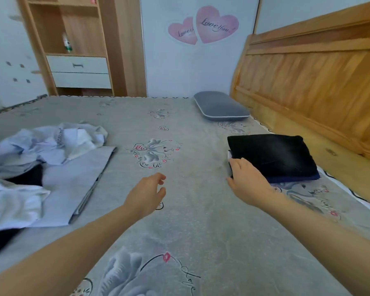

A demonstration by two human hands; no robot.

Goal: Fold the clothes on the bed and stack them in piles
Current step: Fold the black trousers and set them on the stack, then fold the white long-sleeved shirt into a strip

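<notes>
A folded pile of dark clothes (273,157) lies on the bed's right side, a black garment on top of a navy one. My right hand (248,178) rests against the pile's near-left corner, fingers touching its edge. My left hand (147,193) hovers over the grey sheet (190,221) mid-bed, fingers relaxed and holding nothing. On the left lies a heap of unfolded clothes (51,142), pale blue and white, on a flat grey garment (79,174), with black fabric (28,178) showing between them.
A grey pillow (220,107) lies at the far end next to the wooden headboard (318,82) on the right. A wooden shelf unit with white drawers (79,71) stands beyond the bed. A wall with pink heart stickers (203,26) is behind.
</notes>
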